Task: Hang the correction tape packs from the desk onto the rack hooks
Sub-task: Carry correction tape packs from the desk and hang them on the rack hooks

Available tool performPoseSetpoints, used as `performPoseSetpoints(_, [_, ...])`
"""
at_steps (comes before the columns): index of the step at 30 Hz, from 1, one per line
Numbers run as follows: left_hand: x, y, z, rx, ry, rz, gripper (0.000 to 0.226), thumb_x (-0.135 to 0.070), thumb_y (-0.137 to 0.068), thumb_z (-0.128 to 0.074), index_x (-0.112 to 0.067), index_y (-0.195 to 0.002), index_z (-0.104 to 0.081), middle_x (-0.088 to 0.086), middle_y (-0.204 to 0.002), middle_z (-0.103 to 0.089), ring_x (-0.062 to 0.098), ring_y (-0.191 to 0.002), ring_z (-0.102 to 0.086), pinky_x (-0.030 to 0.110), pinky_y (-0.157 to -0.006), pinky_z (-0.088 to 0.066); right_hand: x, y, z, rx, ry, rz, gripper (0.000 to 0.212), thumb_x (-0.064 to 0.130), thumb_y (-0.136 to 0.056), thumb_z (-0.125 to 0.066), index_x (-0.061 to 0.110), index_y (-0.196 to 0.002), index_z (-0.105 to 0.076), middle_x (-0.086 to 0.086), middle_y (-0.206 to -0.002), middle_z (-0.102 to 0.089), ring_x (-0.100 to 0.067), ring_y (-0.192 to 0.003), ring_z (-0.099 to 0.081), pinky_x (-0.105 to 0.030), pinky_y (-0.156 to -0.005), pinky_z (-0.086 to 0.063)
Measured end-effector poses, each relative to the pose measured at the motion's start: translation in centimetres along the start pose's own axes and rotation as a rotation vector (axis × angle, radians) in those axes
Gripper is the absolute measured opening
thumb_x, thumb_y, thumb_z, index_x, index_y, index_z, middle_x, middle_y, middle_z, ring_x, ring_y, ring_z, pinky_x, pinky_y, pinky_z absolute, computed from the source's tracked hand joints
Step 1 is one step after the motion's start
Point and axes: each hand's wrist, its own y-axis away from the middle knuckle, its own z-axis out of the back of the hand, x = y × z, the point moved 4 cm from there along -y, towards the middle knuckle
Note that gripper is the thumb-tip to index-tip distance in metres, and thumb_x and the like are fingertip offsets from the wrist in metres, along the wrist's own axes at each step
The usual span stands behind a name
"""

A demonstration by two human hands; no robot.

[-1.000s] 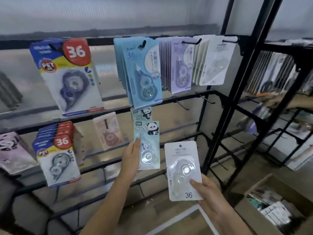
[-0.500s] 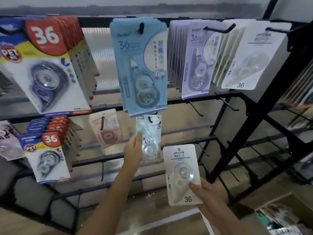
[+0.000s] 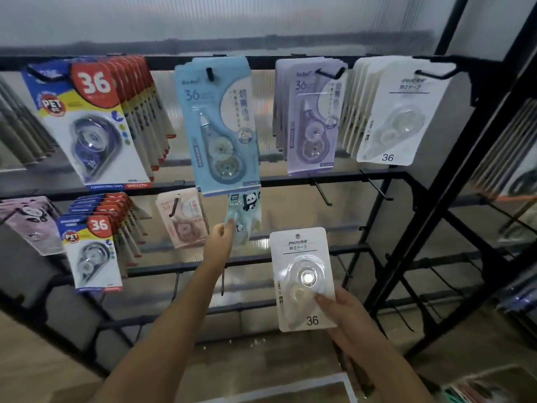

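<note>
Panda pack perhaps higher than before.

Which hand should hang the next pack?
Right, probably. The right hand already grips the loose white pack, whose hang hole is free and sits below the matching white stack. The left hand is busy at the panda pack.
</note>
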Motion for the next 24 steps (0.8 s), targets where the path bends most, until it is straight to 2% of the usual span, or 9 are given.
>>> performPoseSetpoints(3, [-0.8, 1.0, 0.4, -0.002, -0.103, 0.031, 0.053, -0.044, -0.099, -0.043, -0.003, -0.131, -0.046, 0.017, -0.121, -0.06, 0.032, -0.105, -0.059, 0.038, -0.088, -0.05, 1.7, 0.9, 0.6, -0.011, 0.0, 0.059, 0.029, 0.001, -0.09, -0.052, 0.005, -0.117, -0.061, -0.014, -0.103, -0.072, -0.028, -0.091, -0.068, -0.037, -0.074, -0.056])
performPoseSetpoints(5, [-1.8, 2.1, 0.6, -0.042, -0.168, 0.023, 0.054, -0.039, -0.099, -0.046, -0.001, -0.137, -0.04, 0.018, -0.129, -0.055, 0.029, -0.108, -0.056, 0.041, -0.094, -0.047, 3.1, 1.7, 0.9, 0.013, -0.005, 0.1, 0.029, 0.001, -0.09, -0.051, 0.007, -0.117, -0.061, -0.013, -0.105, -0.072, -0.027, -0.094, -0.068, -0.039, -0.08, -0.056])
performPoseSetpoints(9, [-3.1, 4.3, 0.8, -0.06, -0.48, -0.065, 0.035, -0.021, -0.1, -0.043, -0.001, -0.126, -0.053, 0.017, -0.119, -0.061, 0.027, -0.097, -0.057, 0.036, -0.083, -0.045, 6.4, 3.1, 2.1, 0.033, -0.053, 0.184, 0.042, 0.009, -0.079, -0.058, 0.008, -0.121, -0.059, -0.012, -0.113, -0.07, -0.028, -0.103, -0.066, -0.038, -0.085, -0.056])
performPoseSetpoints(12, [-4.6, 5.7, 0.5, -0.024, -0.759, -0.176, 0.028, -0.026, -0.101, -0.041, -0.009, -0.114, -0.059, 0.012, -0.11, -0.066, 0.021, -0.085, -0.055, 0.029, -0.073, -0.042, 9.4, 4.0, 3.1, 0.026, -0.082, 0.272, 0.048, 0.011, -0.073, -0.064, 0.01, -0.121, -0.059, -0.009, -0.11, -0.071, -0.023, -0.098, -0.068, -0.032, -0.079, -0.058])
performPoseSetpoints(16, [-8.1, 7.1, -2.2, 0.031, -1.052, -0.396, 0.027, -0.03, -0.1, -0.039, -0.015, -0.112, -0.057, 0.008, -0.107, -0.066, 0.023, -0.093, -0.062, 0.027, -0.071, -0.043, 13.8, 5.3, 4.2, 0.056, -0.079, 0.395, 0.043, 0.014, -0.07, -0.068, 0.015, -0.113, -0.063, -0.006, -0.107, -0.072, -0.021, -0.097, -0.068, -0.035, -0.085, -0.056])
performPoseSetpoints(20, [-12.5, 8.9, -5.8, 0.013, -1.2, -0.637, 0.029, -0.032, -0.099, -0.038, -0.017, -0.114, -0.058, 0.003, -0.11, -0.064, 0.021, -0.098, -0.06, 0.03, -0.076, -0.046, 17.5, 5.5, 5.5, 0.04, -0.065, 0.472, 0.033, 0.005, -0.084, -0.057, 0.013, -0.116, -0.06, -0.009, -0.112, -0.07, -0.024, -0.103, -0.066, -0.036, -0.086, -0.056])
performPoseSetpoints(24, [-16.4, 10.4, -8.2, -0.007, -1.173, -0.835, 0.03, -0.032, -0.098, -0.039, -0.018, -0.115, -0.06, 0.002, -0.112, -0.064, 0.022, -0.102, -0.059, 0.034, -0.082, -0.048, 20.5, 5.7, 5.6, 0.066, -0.047, 0.521, 0.036, 0.006, -0.083, -0.059, 0.013, -0.119, -0.059, -0.008, -0.113, -0.069, -0.022, -0.103, -0.065, -0.032, -0.08, -0.057])
